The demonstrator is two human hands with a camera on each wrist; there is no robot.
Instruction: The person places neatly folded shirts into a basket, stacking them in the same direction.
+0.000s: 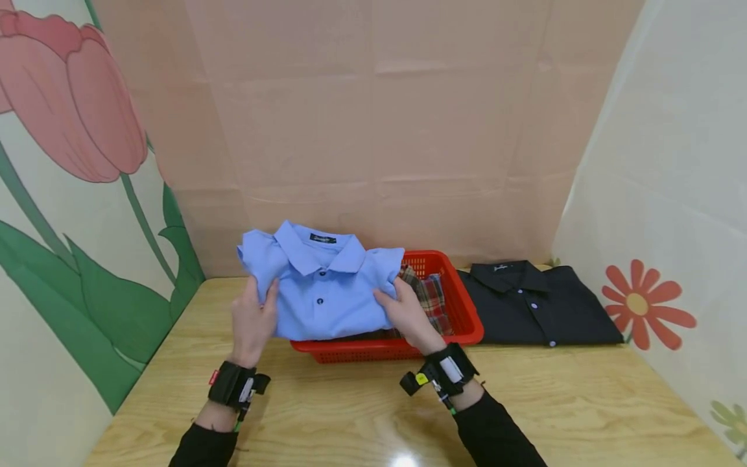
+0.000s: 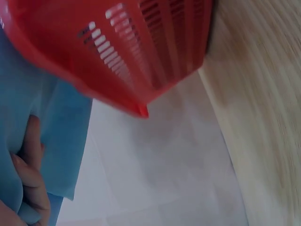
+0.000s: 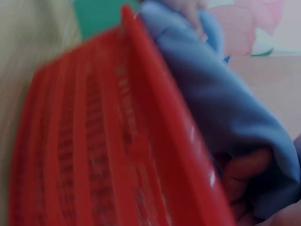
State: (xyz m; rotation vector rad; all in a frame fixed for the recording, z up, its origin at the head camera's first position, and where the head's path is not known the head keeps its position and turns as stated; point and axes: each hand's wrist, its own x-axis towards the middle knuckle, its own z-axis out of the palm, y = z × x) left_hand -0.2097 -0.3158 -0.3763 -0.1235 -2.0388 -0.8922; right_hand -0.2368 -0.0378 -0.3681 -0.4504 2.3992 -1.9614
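Observation:
A folded light-blue collared shirt (image 1: 327,298) is held up over the red plastic basket (image 1: 467,318), its collar at the far side. My left hand (image 1: 252,321) grips its left edge, thumb on top and fingers curled beneath, as the left wrist view shows on the blue cloth (image 2: 61,141). On the opposite edge, my right hand (image 1: 408,311) pinches the shirt the same way; in the right wrist view its fingers (image 3: 247,165) curl under the fabric, close by the basket rim. Plaid cloth (image 1: 434,301) lies inside the basket, partly covered by the shirt.
To the right of the basket, a folded black collared shirt (image 1: 531,305) lies on the wooden table (image 1: 327,415). A beige backdrop (image 1: 373,130) stands behind the table, with flower-printed sheets (image 1: 653,162) at both sides.

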